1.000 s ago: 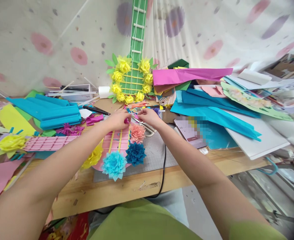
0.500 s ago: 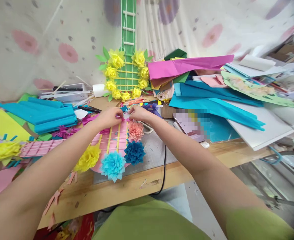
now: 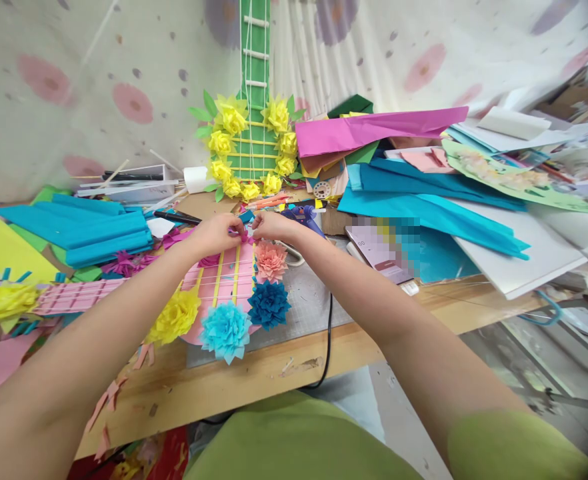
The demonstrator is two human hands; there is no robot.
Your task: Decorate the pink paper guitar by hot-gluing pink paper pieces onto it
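L hand [image 3: 220,235] & R hand [image 3: 273,227] are now meeting, fingers pinching magenta paper [image 3: 246,237], in from desk's [image 3: 179,397] front edge; both prob. working it.

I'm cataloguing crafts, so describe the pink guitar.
The pink guitar, apparently paper, lies partly on a grey mat, neck toward picture left and partly behind the left forearm. Yellow bars and white strings cross its body; yellow, light blue, dark blue and salmon flowers edge it. The left hand and right hand seem to pinch magenta paper at its far edge; contact is unclear.
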